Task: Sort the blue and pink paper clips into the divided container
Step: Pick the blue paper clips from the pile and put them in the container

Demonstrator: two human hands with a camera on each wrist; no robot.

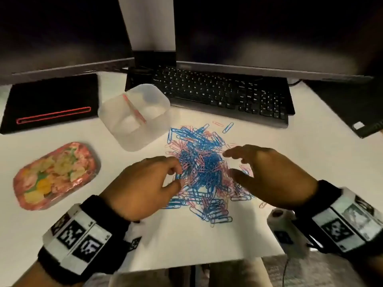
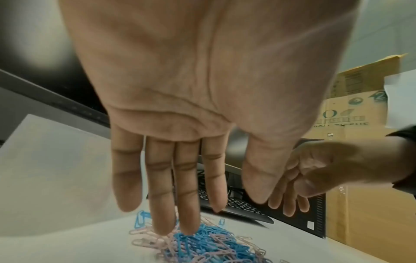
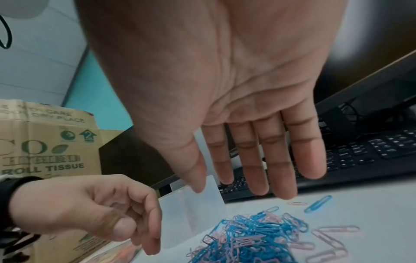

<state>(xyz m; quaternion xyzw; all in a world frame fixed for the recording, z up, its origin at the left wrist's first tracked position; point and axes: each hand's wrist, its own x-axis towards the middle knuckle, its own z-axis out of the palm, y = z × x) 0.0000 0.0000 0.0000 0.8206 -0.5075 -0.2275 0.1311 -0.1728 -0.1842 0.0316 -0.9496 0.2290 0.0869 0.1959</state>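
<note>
A heap of mixed blue and pink paper clips [image 1: 203, 172] lies on the white desk in front of me. The clear divided container [image 1: 132, 117], with a pink strip along its divider, stands up and left of the heap; both compartments look empty. My left hand [image 1: 177, 175] hovers at the heap's left edge with fingers loosely bent, holding nothing I can see. In the left wrist view its fingertips [image 2: 168, 229] reach down to the clips [image 2: 202, 245]. My right hand [image 1: 228, 162] spreads flat over the heap's right side, palm down, fingers straight [image 3: 283, 186] above the clips [image 3: 254, 234].
A black keyboard [image 1: 223, 94] sits behind the heap under two dark monitors. A flowered oval tin [image 1: 56, 175] lies at the left, a black pad [image 1: 51, 102] behind it. Two stray clips [image 1: 228, 127] lie near the keyboard. A cardboard box [image 3: 45, 151] stands off the desk.
</note>
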